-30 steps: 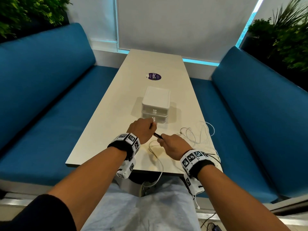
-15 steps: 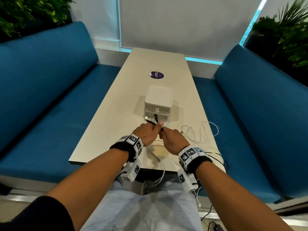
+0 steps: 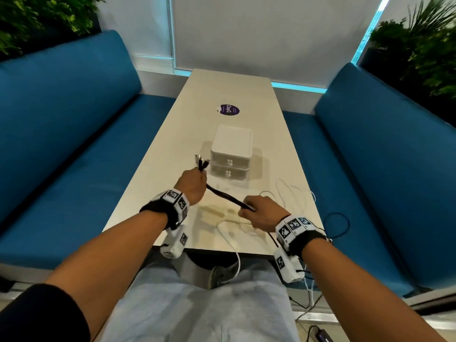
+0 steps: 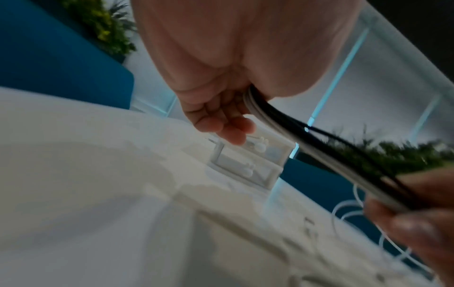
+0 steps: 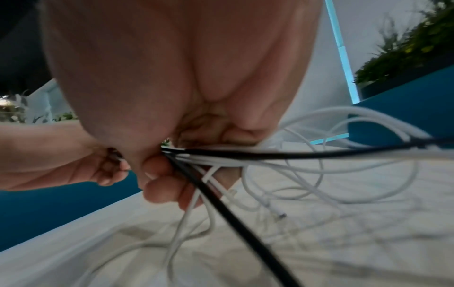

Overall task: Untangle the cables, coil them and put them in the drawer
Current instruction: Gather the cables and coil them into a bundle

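Note:
A bundle of black and white cables (image 3: 225, 195) is stretched taut above the table between both hands. My left hand (image 3: 193, 182) grips one end, and the plug ends (image 3: 201, 161) stick up out of the fist. In the left wrist view the cable bundle (image 4: 317, 145) runs from my curled left fingers (image 4: 221, 120) down to the right. My right hand (image 3: 260, 213) grips the bundle nearer me. In the right wrist view a black cable (image 5: 236, 209) and white cables (image 5: 319, 167) trail from it. The white two-drawer unit (image 3: 232, 154) stands just beyond, both drawers shut.
Loose white cable loops (image 3: 291, 193) lie on the pale table (image 3: 177, 149) at the right and near the front edge. A black cable (image 3: 341, 225) hangs off the right edge. Blue benches (image 3: 74, 144) flank the table. A purple sticker (image 3: 228, 109) sits farther back.
The hands, close together before the drawer unit, have drawn apart. The left went forward and left with the plug ends, the right came back toward me, pulling the bundle straight.

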A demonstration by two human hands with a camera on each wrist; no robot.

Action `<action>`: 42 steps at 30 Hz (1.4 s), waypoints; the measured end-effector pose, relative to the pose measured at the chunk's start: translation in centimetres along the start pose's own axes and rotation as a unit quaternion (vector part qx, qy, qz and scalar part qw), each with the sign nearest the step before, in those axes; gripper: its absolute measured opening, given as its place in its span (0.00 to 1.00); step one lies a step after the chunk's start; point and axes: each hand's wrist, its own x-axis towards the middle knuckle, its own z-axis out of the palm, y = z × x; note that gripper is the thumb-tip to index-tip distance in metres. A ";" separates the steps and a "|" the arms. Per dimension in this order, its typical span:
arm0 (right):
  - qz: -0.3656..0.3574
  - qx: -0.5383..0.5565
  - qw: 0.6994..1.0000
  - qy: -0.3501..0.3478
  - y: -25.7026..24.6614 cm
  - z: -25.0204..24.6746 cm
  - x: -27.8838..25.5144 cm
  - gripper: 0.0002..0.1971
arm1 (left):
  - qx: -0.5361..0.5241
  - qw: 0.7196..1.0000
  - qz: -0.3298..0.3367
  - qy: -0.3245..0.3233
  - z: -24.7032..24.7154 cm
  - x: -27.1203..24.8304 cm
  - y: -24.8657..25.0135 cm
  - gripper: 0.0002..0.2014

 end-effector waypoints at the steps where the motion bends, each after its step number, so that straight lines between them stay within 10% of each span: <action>1: 0.005 -0.006 1.000 -0.006 0.4 0.2 -0.1 0.11 | -0.009 1.000 -0.005 0.006 0.1 0.1 -0.5 0.20; 10: 0.000 -0.024 0.999 -0.039 -0.5 1.4 1.4 0.08 | -0.466 0.881 -0.082 0.021 0.3 0.3 4.2 0.14; 19: -0.008 -0.161 0.987 -0.016 -0.9 1.4 1.5 0.12 | -0.106 0.993 0.052 -0.018 -0.5 -1.1 2.3 0.09; 25: -0.011 -0.232 0.972 0.025 -0.4 0.2 1.6 0.06 | 0.235 0.927 0.261 -0.130 -2.1 -2.7 3.8 0.17; 32: -0.014 -0.282 0.951 0.124 -0.1 -0.5 1.9 0.13 | 0.470 0.838 0.257 -0.103 -3.3 -1.1 4.0 0.16; 42: 0.059 -0.209 0.973 0.083 1.1 -1.0 2.0 0.15 | 0.377 0.922 0.066 0.047 -8.3 0.5 -1.6 0.09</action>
